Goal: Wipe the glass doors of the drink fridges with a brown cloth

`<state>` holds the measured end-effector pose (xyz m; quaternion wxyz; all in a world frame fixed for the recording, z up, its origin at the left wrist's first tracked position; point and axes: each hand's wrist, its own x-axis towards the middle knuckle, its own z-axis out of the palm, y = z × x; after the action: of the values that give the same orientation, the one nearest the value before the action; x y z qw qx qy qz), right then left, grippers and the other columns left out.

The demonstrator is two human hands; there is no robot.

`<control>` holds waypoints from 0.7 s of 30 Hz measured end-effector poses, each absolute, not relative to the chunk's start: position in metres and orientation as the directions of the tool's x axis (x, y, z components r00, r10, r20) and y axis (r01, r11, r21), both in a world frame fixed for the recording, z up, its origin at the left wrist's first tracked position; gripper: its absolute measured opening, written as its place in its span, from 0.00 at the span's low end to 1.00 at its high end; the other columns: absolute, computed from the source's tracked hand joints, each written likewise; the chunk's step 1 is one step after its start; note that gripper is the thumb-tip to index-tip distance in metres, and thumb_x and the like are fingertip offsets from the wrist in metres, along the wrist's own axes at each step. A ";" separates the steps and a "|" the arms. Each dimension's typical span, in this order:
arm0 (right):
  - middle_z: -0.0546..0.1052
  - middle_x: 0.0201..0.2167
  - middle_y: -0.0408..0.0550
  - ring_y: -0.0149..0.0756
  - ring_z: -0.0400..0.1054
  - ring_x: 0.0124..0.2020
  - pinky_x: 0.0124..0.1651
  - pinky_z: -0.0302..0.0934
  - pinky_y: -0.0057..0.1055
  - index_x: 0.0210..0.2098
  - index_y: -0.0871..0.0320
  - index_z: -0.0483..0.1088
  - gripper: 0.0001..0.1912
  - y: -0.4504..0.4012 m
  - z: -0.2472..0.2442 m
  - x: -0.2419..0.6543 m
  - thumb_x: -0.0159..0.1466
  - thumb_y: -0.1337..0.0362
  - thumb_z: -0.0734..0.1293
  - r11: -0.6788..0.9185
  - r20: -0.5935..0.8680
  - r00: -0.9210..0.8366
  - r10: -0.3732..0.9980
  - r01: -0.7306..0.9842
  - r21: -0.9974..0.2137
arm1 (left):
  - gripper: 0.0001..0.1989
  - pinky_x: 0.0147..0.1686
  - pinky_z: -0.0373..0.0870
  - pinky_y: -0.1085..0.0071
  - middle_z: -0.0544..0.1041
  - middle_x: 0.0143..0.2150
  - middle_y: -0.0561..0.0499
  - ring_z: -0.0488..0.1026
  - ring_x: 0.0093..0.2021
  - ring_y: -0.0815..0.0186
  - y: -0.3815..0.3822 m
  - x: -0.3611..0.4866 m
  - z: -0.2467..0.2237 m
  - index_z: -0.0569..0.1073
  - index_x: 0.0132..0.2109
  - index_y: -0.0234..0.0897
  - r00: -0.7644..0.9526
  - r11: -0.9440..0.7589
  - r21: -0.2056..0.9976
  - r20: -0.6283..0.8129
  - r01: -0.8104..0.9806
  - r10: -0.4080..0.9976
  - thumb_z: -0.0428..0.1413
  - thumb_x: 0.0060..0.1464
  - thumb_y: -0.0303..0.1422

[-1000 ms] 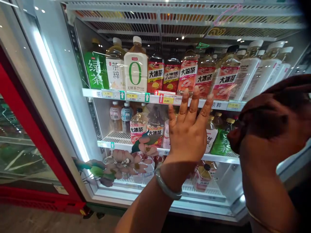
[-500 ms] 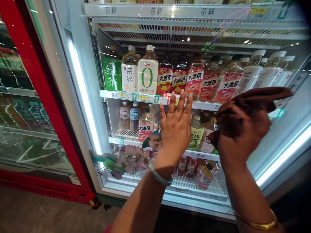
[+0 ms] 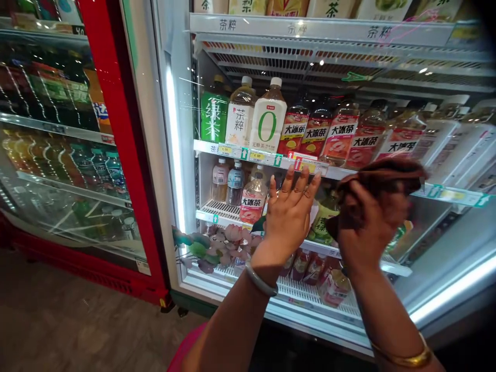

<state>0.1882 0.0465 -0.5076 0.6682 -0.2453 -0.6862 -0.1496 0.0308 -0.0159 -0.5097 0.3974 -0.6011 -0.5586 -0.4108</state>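
Note:
My left hand (image 3: 290,219) lies flat against the glass door of a lit drinks cooler, its fingers spread and pointing up; a grey-green bangle (image 3: 260,279) circles that wrist. To its right, my right hand (image 3: 370,227) grips a dark brown cloth (image 3: 383,178) bunched at the glass, part of it sticking out to the right. A gold bangle (image 3: 405,356) is on the right wrist. Behind the glass, bottled drinks stand on the shelves, among them a white-labelled bottle with a green 0 (image 3: 268,121) and several red-labelled tea bottles (image 3: 340,132).
Pink and green flower decals (image 3: 225,245) sit low on the door. A vertical light strip (image 3: 172,144) runs down the cooler's left side. On the left stands another cooler with a red frame (image 3: 127,155), full of bottles. Brown floor (image 3: 70,320) shows at lower left.
The view has swung left, so the cooler appears further right. My right hand has moved left with the cloth, closer to my left hand, which stays spread on the glass.

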 end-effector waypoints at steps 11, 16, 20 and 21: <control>0.67 0.68 0.53 0.58 0.60 0.71 0.71 0.53 0.67 0.64 0.45 0.71 0.25 0.050 -0.489 0.159 0.68 0.63 0.69 0.813 0.997 0.034 -0.069 0.581 0.037 | 0.31 0.79 0.32 0.50 0.50 0.79 0.53 0.35 0.80 0.62 -0.030 -0.008 -0.495 0.54 0.76 0.43 0.103 -0.109 -0.069 0.932 0.992 0.346 0.47 0.69 0.29; 0.67 0.68 0.54 0.55 0.57 0.73 0.72 0.54 0.61 0.68 0.46 0.67 0.29 0.030 -0.508 0.134 0.68 0.62 0.69 0.795 0.923 -0.363 -0.130 0.518 0.316 | 0.30 0.79 0.33 0.54 0.51 0.79 0.49 0.36 0.80 0.62 -0.038 -0.030 -0.493 0.56 0.76 0.37 0.080 -0.124 -0.038 0.932 0.992 0.354 0.46 0.70 0.30; 0.70 0.67 0.50 0.52 0.61 0.71 0.74 0.53 0.58 0.65 0.42 0.69 0.28 0.038 -0.491 0.144 0.67 0.62 0.72 0.746 0.887 -0.401 -0.228 0.514 0.424 | 0.29 0.78 0.29 0.48 0.53 0.79 0.50 0.37 0.80 0.60 -0.046 -0.040 -0.491 0.54 0.76 0.42 -0.002 -0.104 0.039 0.943 0.994 0.332 0.44 0.71 0.31; 0.69 0.67 0.50 0.53 0.62 0.70 0.73 0.53 0.58 0.65 0.43 0.70 0.28 0.039 -0.482 0.143 0.66 0.61 0.72 0.754 0.916 -0.337 -0.217 0.538 0.377 | 0.29 0.78 0.29 0.48 0.53 0.79 0.50 0.37 0.80 0.60 -0.048 -0.042 -0.490 0.54 0.76 0.42 -0.011 -0.104 0.047 0.946 0.994 0.325 0.43 0.72 0.31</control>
<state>0.1430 0.0392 -0.4821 0.5655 -0.1074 -0.7465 -0.3339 -0.0423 -0.0475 -0.4898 0.3754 -0.5948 -0.5544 -0.4450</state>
